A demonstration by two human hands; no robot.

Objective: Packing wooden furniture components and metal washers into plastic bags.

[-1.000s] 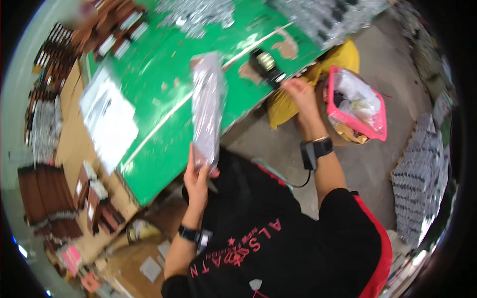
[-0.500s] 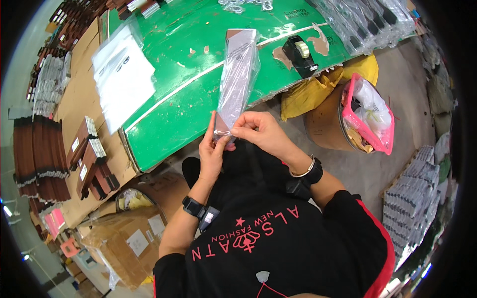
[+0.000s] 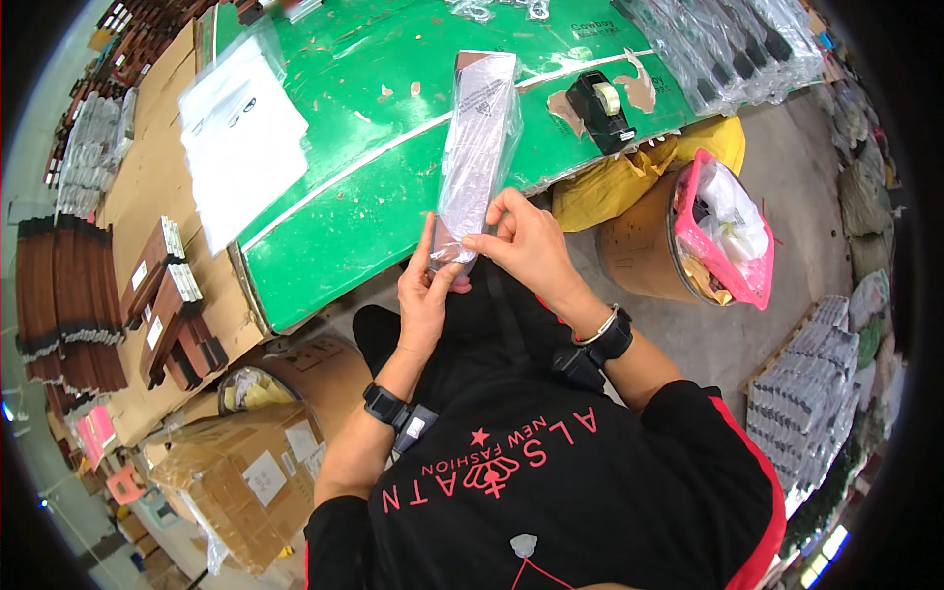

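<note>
A long, flat, brownish-mauve piece in a clear plastic bag [image 3: 477,138] reaches from my hands out over the green table [image 3: 354,108]. Its near end rests in my left hand [image 3: 425,297], with the thumb on top and the fingers along the side and below. My right hand [image 3: 536,254] pinches the clear plastic at that same end, thumb and forefinger together and the other fingers curled. The underside of the piece is hidden. To the right of its far end stands a black tape dispenser [image 3: 602,120] holding a roll of pale tape.
White and clear plastic bags [image 3: 246,147] lie stacked on the table's left. Dark brown pieces [image 3: 182,315] sit on cardboard further left. Bagged items [image 3: 723,44] cover the far right corner. A brown drum [image 3: 639,251] with a pink basket [image 3: 739,261] stands right of the table beside yellow sacks [image 3: 615,187].
The right thumb and forefinger have shifted slightly up along the bag's near end. The plastic there now lies folded closer over the piece. My left hand keeps its hold.
</note>
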